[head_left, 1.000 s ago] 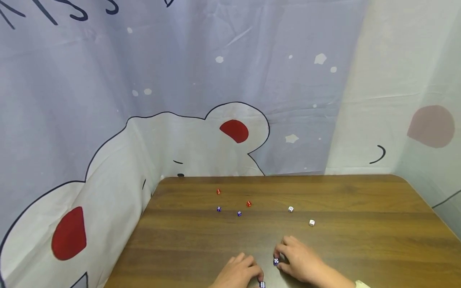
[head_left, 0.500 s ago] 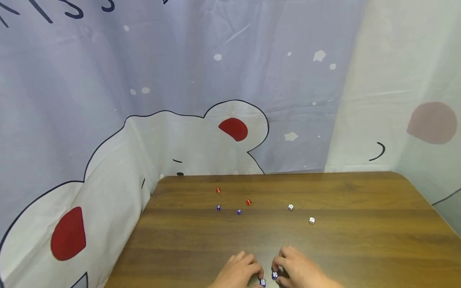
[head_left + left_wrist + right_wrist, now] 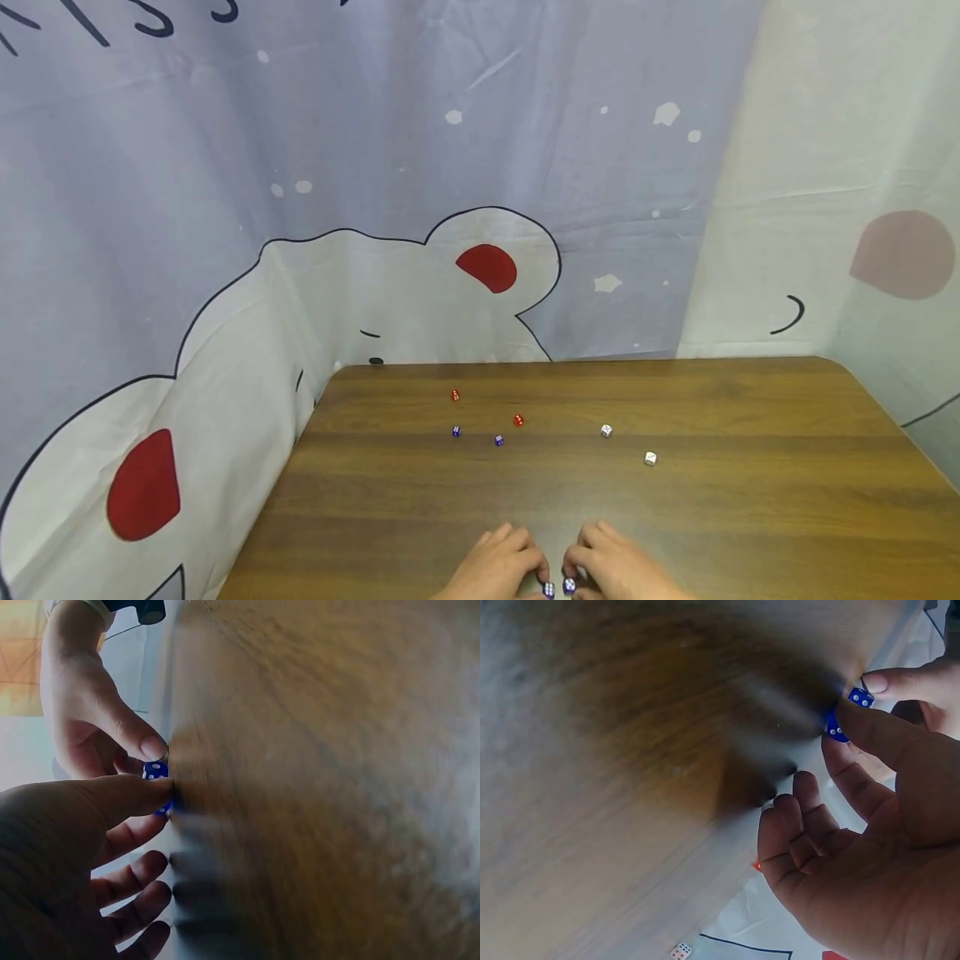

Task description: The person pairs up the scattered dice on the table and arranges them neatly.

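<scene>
At the table's near side in the head view, my left hand [image 3: 495, 567] pinches one blue die [image 3: 548, 590] with white pips between thumb and index finger. Just to its right, my right hand [image 3: 618, 567] pinches a second blue die [image 3: 569, 586] the same way. A narrow gap parts the two dice in the head view. In the right wrist view, the right thumb partly covers its own blue die [image 3: 836, 730], and the other blue die [image 3: 861, 697] shows beyond it at the left thumb. In the left wrist view the left thumb hides most of its die.
Farther back on the wooden table [image 3: 360, 517] lie two red dice [image 3: 518, 421], two more blue dice [image 3: 498, 440] and two white dice [image 3: 650, 458], spread apart. A printed curtain [image 3: 375, 150] hangs behind the table's far edge.
My right hand has drawn its blue die toward the near side and left, close up to the left hand's die. The left hand has stayed almost still.
</scene>
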{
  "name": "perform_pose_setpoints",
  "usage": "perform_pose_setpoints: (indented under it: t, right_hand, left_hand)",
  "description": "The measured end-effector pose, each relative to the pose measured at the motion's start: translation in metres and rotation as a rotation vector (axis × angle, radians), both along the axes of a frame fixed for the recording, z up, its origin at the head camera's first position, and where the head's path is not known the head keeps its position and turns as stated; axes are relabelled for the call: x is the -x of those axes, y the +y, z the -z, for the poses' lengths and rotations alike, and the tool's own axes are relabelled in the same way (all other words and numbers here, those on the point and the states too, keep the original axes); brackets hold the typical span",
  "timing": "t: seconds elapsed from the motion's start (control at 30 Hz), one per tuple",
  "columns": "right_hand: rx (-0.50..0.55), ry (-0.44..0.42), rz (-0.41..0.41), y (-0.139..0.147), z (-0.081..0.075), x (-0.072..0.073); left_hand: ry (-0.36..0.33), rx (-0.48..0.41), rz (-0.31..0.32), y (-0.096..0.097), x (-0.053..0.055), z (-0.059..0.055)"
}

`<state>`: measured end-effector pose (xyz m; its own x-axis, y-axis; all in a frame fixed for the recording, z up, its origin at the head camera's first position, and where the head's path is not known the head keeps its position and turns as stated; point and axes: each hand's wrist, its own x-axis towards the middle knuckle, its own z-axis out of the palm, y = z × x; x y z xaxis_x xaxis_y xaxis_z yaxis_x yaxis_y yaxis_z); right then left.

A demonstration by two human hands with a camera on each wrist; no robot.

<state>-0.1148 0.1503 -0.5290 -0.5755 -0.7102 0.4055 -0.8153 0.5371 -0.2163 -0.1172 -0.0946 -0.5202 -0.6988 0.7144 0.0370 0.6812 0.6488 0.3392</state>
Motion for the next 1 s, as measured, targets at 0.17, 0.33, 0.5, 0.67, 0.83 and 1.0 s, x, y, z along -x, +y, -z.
perform_pose_setpoints:
  t: [0.17, 0.33, 0.5, 0.67, 0.83, 1.0]
  right_hand:
    - [-0.031, 0.02, 0.001, -0.005, -0.001, 0.0]
    - [-0.037, -0.001, -0.006, -0.009, 0.001, -0.001]
    - [-0.035, 0.009, 0.008, -0.012, 0.003, -0.002]
    - [-0.03, 0.011, 0.022, -0.014, 0.003, -0.004]
    - [-0.03, -0.005, 0.009, -0.014, 0.003, -0.004]
    - [-0.029, -0.086, -0.009, -0.013, 0.003, -0.002]
  left_hand:
    - [0.029, 0.002, 0.008, -0.001, 0.001, 0.002]
    - [0.099, 0.015, 0.007, 0.0, -0.001, 0.003]
    - [0.091, 0.027, -0.005, 0.002, -0.002, 0.002]
    - [0.09, 0.028, -0.014, 0.003, -0.002, 0.003]
    - [0.069, 0.028, -0.022, 0.002, -0.002, 0.002]
    - [0.111, 0.052, -0.016, -0.002, 0.003, -0.004]
